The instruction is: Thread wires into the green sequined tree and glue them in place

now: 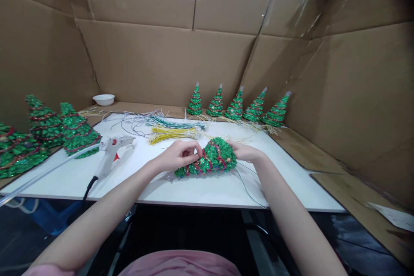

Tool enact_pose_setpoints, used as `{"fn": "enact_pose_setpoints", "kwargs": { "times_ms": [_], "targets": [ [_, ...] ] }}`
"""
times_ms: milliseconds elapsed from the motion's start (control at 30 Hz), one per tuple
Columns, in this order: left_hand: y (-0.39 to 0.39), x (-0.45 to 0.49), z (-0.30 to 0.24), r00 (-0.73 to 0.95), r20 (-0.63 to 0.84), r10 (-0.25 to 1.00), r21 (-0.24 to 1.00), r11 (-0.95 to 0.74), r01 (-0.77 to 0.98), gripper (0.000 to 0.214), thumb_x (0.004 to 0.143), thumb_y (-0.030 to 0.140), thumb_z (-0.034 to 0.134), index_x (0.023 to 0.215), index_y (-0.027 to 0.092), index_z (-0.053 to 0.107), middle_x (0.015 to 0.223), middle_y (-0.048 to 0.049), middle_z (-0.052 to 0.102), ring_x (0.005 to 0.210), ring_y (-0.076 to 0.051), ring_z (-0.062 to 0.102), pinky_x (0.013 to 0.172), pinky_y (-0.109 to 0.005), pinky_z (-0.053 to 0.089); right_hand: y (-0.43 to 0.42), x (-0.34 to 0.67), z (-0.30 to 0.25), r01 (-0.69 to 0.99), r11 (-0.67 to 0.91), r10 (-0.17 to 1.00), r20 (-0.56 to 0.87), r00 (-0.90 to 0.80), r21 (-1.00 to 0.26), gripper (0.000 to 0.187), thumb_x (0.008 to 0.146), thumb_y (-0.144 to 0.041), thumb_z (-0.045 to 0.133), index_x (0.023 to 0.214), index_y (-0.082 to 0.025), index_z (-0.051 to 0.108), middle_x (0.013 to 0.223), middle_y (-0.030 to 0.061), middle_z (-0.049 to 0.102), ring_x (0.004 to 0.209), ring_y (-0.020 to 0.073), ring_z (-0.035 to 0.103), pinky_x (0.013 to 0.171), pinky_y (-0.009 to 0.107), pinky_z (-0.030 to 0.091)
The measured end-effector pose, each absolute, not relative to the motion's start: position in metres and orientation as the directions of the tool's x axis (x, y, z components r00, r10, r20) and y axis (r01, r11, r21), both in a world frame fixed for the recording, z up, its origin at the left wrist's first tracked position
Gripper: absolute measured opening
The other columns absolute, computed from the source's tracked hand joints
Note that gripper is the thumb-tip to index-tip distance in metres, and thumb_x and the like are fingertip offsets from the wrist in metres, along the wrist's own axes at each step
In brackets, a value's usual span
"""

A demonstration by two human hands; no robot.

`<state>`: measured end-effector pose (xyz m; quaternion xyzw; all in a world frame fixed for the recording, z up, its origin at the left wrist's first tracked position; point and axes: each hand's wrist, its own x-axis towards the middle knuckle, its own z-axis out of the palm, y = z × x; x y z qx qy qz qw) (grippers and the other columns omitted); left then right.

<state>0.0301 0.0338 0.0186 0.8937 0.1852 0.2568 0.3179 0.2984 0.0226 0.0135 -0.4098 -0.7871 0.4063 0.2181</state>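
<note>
A small green tinsel Christmas tree (217, 155) lies on its side over the white tabletop, its star tip pointing left. Red garland and small ornaments wrap around it. My left hand (181, 154) is closed in a pinch against the upper side of the tree; whatever sits between thumb and forefinger is too small to make out. At the base end, my right hand (243, 151) grips the tree, with its fingertips hidden behind the greenery. A thin green wire (247, 189) trails from the base toward the table's front edge.
Behind my hands lie a yellow wire bundle (174, 134) and a green wire bundle (177, 124). On the left are a glue gun (108, 155) with its cord and larger decorated trees (77, 131). Several small trees (235, 105) line the back, near a white bowl (104, 100). Cardboard walls (155, 60) surround the table.
</note>
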Motion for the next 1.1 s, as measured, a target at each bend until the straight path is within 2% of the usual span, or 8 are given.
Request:
{"fn": "enact_pose_setpoints", "kwargs": {
  "times_ms": [567, 1100],
  "targets": [
    [0.0332, 0.0299, 0.0203, 0.806, 0.335, 0.488, 0.663, -0.73, 0.167, 0.012, 0.088, 0.021, 0.05, 0.088, 0.016, 0.061, 0.064, 0.0041, 0.049, 0.056, -0.009, 0.041, 0.055, -0.019, 0.032, 0.0219, 0.2964, 0.0139, 0.466, 0.335, 0.83, 0.023, -0.557, -0.819, 0.043, 0.068, -0.036, 0.069, 0.107, -0.018, 0.066, 0.122, 0.0077, 0.065, 0.117, 0.0324, 0.057, 0.103, 0.047, 0.043],
    [0.0333, 0.0299, 0.0199, 0.8, 0.349, 0.488, 0.661, -0.733, 0.159, 0.012, 0.087, 0.021, 0.05, 0.087, 0.017, 0.061, 0.062, 0.0051, 0.047, 0.055, -0.008, 0.041, 0.054, -0.019, 0.032, 0.0219, 0.2984, 0.012, 0.483, 0.336, 0.84, 0.025, -0.542, -0.809, 0.048, 0.07, -0.036, 0.067, 0.115, -0.019, 0.063, 0.128, 0.0074, 0.062, 0.122, 0.0318, 0.054, 0.105, 0.046, 0.041]
  ]
}}
